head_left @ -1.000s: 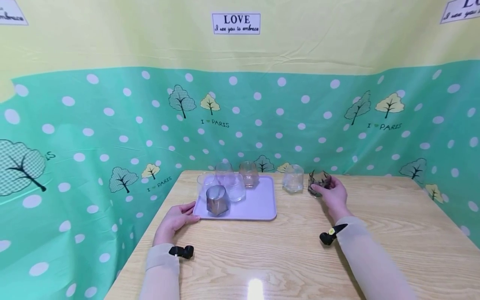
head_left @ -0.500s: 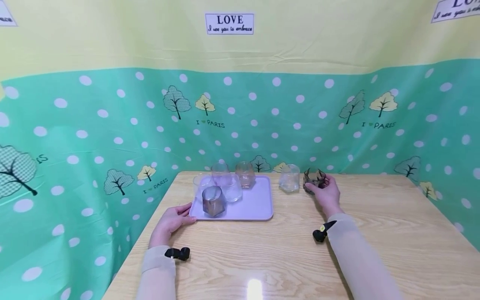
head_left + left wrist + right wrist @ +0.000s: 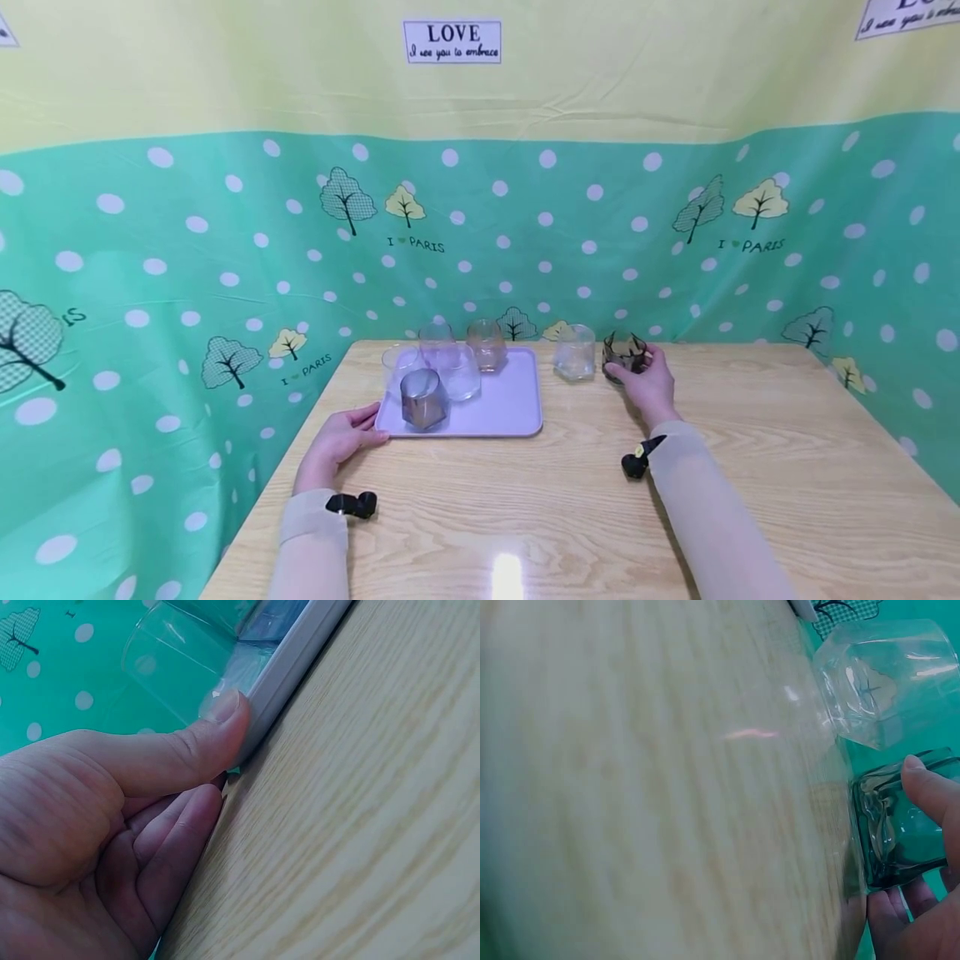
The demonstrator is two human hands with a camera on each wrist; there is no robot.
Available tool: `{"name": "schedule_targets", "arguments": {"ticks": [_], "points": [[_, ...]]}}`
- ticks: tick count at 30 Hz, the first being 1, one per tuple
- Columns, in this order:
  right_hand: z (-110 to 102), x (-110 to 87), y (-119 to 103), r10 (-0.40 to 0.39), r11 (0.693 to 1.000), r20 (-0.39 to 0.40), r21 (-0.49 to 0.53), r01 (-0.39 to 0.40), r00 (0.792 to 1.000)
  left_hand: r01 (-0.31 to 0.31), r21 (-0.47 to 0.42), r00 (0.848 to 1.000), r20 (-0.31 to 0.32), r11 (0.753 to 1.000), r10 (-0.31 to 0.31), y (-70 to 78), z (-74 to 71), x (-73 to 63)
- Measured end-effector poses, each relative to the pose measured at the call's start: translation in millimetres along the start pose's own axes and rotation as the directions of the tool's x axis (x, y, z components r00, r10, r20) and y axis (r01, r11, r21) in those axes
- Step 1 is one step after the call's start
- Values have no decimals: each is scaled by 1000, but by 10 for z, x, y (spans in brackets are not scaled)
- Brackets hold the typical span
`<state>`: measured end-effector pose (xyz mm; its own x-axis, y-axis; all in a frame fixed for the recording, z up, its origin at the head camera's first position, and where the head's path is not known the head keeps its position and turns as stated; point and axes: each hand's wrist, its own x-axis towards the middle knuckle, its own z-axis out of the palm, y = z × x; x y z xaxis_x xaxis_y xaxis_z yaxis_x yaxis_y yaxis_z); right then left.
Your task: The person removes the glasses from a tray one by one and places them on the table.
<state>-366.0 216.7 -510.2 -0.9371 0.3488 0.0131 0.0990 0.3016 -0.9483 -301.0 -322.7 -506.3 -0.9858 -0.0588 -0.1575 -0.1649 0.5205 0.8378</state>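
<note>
Head view: near-left corner of the pale lilac, rectangular tray (image 3: 517,412) pinched by the left hand (image 3: 330,442), with smoky grey, faceted glass tumbler (image 3: 423,404), amber-tinted glass tumbler (image 3: 487,354) and clear glass tumblers (image 3: 461,383) bunched toward its left and back. Well apart from that, clamped in the right hand (image 3: 648,387) and right of the tray, dark smoky, faceted glass cup (image 3: 619,358); in the gap before the tray, faceted, colourless glass tumbler (image 3: 574,357). Likely trouble: a low sideways sweep toward the tray, toppling the colourless glass. Left wrist view: thumb over the tray's rim; with a sudden tug or tilt there, likely clinking or tipping among tumblers so crowded. Right wrist view: thumb on one face of the dark cup, fingers against another; lifted or standing, cannot tell. Smooth walls, hence possible slipping, chipping on landing right of the tray.
</note>
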Motion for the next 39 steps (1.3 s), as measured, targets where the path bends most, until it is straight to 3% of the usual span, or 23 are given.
{"name": "schedule_targets", "arguments": {"ticks": [22,35,39], "points": [[7,23,16,20,1000,4,-6,-20,1000,3,3,1000,-2,1000,-3,6,-4,7],[54,-41,-61,56,993,22,103,-58,998,11,-11,1000,0,1000,-11,4,-31,13],[76,-87,-139,79,985,-12,155,-76,997,3,-27,1000,3,1000,-3,3,-17,5]]}}
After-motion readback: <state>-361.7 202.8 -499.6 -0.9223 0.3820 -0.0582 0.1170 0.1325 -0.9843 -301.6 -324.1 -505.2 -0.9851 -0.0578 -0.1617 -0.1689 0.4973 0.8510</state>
